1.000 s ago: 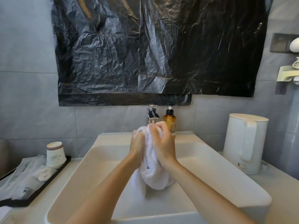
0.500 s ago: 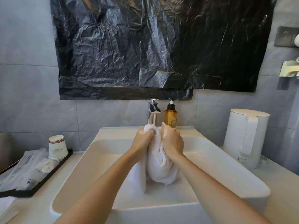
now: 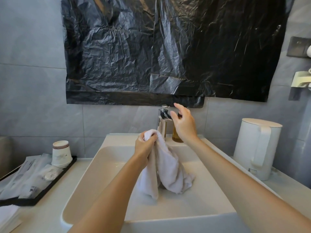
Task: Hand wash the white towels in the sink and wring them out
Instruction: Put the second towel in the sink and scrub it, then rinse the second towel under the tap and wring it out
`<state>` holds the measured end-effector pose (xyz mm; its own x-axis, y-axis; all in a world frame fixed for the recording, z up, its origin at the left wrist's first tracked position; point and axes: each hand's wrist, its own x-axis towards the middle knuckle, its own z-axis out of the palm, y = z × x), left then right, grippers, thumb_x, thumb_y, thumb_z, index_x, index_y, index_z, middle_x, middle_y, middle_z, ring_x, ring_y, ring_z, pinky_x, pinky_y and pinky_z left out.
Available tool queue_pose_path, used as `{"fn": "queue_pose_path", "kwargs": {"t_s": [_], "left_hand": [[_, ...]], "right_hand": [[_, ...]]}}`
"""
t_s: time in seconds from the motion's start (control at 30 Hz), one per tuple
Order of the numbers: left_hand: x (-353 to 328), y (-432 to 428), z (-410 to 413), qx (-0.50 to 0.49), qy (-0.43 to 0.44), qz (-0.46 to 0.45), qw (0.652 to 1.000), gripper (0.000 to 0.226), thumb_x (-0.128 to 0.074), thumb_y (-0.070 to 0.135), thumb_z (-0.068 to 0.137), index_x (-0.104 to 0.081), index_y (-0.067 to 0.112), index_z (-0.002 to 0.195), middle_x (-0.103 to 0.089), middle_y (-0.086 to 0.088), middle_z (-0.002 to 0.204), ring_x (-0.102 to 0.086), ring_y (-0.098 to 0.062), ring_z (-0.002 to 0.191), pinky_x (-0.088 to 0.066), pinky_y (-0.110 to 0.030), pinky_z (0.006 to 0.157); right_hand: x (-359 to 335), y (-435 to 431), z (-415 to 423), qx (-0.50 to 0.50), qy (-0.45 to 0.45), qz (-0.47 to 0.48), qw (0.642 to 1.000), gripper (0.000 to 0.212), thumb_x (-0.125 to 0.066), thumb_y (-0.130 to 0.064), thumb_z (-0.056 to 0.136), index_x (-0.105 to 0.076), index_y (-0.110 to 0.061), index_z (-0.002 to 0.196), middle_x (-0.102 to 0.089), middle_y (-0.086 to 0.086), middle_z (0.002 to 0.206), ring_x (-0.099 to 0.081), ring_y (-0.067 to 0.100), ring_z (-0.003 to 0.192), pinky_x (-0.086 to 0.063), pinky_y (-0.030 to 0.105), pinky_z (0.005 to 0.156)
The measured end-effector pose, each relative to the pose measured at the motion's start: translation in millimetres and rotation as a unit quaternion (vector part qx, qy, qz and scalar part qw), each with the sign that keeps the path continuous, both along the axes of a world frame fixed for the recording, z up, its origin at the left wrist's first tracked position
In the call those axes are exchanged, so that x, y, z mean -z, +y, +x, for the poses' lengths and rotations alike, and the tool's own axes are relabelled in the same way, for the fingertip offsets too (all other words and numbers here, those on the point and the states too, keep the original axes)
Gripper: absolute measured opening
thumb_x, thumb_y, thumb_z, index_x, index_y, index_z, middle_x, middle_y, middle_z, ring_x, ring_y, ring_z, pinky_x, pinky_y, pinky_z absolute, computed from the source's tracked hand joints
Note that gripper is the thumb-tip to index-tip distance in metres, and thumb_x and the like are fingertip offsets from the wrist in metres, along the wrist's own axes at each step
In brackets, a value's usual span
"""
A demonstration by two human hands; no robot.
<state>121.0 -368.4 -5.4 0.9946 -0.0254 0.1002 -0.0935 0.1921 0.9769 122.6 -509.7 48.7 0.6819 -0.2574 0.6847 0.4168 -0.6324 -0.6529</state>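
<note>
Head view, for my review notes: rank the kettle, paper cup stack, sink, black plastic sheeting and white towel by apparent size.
1. black plastic sheeting
2. sink
3. kettle and white towel: look alike, not ranked
4. paper cup stack

A pale counter (image 3: 43,216) runs across the lower part of the frame. A white rectangular sink (image 3: 168,223) sits on it at bottom centre. At lower left lies a black tray (image 3: 55,182) (stacked paper cups (image 3: 60,151) and wrapped packets (image 3: 32,179) on it), with something white and flat (image 3: 7,216) just in front. A white kettle (image 3: 257,147) stands at the right.
</note>
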Motion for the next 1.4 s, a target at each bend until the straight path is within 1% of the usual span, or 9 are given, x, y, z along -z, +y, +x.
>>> {"fn": "queue_pose_path", "kwargs": {"t_s": [0.2, 0.3, 0.43, 0.57, 0.8, 1.03, 1.2, 1.3, 1.4], "left_hand": [[2, -2, 1, 0.013, -0.006, -0.011, 1.0, 0.032, -0.061, 0.023, 0.093, -0.054, 0.022, 0.125, -0.06, -0.002, 0.115, -0.056, -0.016, 0.101, -0.046, -0.028, 0.08], [3, -5, 0, 0.016, -0.021, -0.025, 0.999, 0.029, -0.061, 0.02, 0.093, -0.055, 0.025, 0.121, -0.059, 0.002, 0.107, -0.054, -0.01, 0.091, -0.045, -0.021, 0.069], [5, -10, 2, 0.031, -0.027, -0.022, 0.999, 0.023, -0.061, 0.018, 0.093, -0.053, 0.029, 0.113, -0.059, 0.005, 0.101, -0.053, -0.006, 0.086, -0.043, -0.023, 0.074], [6, -10, 2, 0.034, -0.03, -0.028, 0.999, 0.025, -0.061, 0.017, 0.093, -0.055, 0.028, 0.114, -0.058, 0.01, 0.095, -0.053, -0.004, 0.085, -0.044, -0.02, 0.067], [7, -11, 5, 0.032, -0.035, -0.014, 0.999, 0.032, -0.063, 0.019, 0.092, -0.055, 0.026, 0.121, -0.058, 0.005, 0.103, -0.053, -0.007, 0.088, -0.045, -0.022, 0.073], [8, -10, 5, 0.031, -0.049, -0.012, 0.998, 0.023, -0.06, 0.018, 0.093, -0.053, 0.027, 0.113, -0.057, 0.005, 0.1, -0.053, -0.006, 0.086, -0.045, -0.022, 0.069], [11, -8, 4, 0.02, -0.051, -0.001, 0.998, 0.036, -0.061, 0.023, 0.092, -0.054, 0.024, 0.127, -0.058, -0.002, 0.121, -0.055, -0.015, 0.102, -0.043, -0.027, 0.081], [12, -4, 5, -0.019, -0.047, 0.055, 0.997, 0.044, -0.064, 0.031, 0.09, -0.052, 0.032, 0.132, -0.052, 0.0, 0.127, -0.052, -0.016, 0.108, -0.043, -0.025, 0.079], [13, -1, 6, -0.043, -0.065, 0.038, 0.996, 0.041, -0.068, 0.025, 0.089, -0.057, 0.028, 0.128, -0.058, -0.001, 0.121, -0.055, -0.015, 0.105, -0.046, -0.021, 0.074]], "right_hand": [[-36, 2, 36, 0.025, 0.039, -0.229, 0.972, 0.04, -0.056, -0.029, 0.097, -0.055, -0.018, 0.135, -0.057, 0.003, 0.137, -0.053, 0.021, 0.124, -0.044, 0.032, 0.1], [-41, -1, 41, 0.016, 0.025, -0.236, 0.971, 0.036, -0.057, -0.024, 0.097, -0.06, -0.014, 0.13, -0.062, 0.006, 0.13, -0.057, 0.021, 0.119, -0.043, 0.026, 0.096], [-40, -7, 45, 0.032, 0.019, -0.285, 0.958, 0.034, -0.051, -0.025, 0.099, -0.06, -0.015, 0.131, -0.061, 0.006, 0.131, -0.057, 0.023, 0.12, -0.044, 0.029, 0.1], [-43, -2, 53, 0.053, -0.008, -0.269, 0.962, 0.029, -0.049, -0.026, 0.101, -0.064, -0.017, 0.124, -0.067, 0.006, 0.122, -0.061, 0.024, 0.11, -0.051, 0.033, 0.094], [-52, 1, 65, 0.064, -0.016, -0.253, 0.965, 0.029, -0.047, -0.025, 0.101, -0.064, -0.016, 0.123, -0.066, 0.005, 0.123, -0.061, 0.021, 0.111, -0.046, 0.024, 0.091], [-30, -5, 46, 0.019, -0.069, -0.149, 0.986, 0.033, -0.055, -0.024, 0.098, -0.056, -0.021, 0.131, -0.059, 0.0, 0.13, -0.054, 0.016, 0.117, -0.047, 0.027, 0.095], [12, -7, 18, 0.068, -0.131, 0.006, 0.989, 0.015, -0.056, -0.019, 0.096, -0.052, -0.017, 0.111, -0.059, -0.003, 0.1, -0.055, 0.007, 0.081, -0.048, 0.022, 0.072], [42, -2, 12, 0.076, -0.037, 0.094, 0.992, 0.008, -0.054, -0.022, 0.097, -0.05, -0.015, 0.094, -0.056, -0.002, 0.082, -0.055, 0.014, 0.074, -0.047, 0.03, 0.068], [62, 1, 11, -0.057, 0.149, 0.154, 0.975, 0.022, -0.048, -0.035, 0.1, -0.057, -0.017, 0.09, -0.058, -0.001, 0.081, -0.056, 0.02, 0.082, -0.046, 0.034, 0.076]]}}
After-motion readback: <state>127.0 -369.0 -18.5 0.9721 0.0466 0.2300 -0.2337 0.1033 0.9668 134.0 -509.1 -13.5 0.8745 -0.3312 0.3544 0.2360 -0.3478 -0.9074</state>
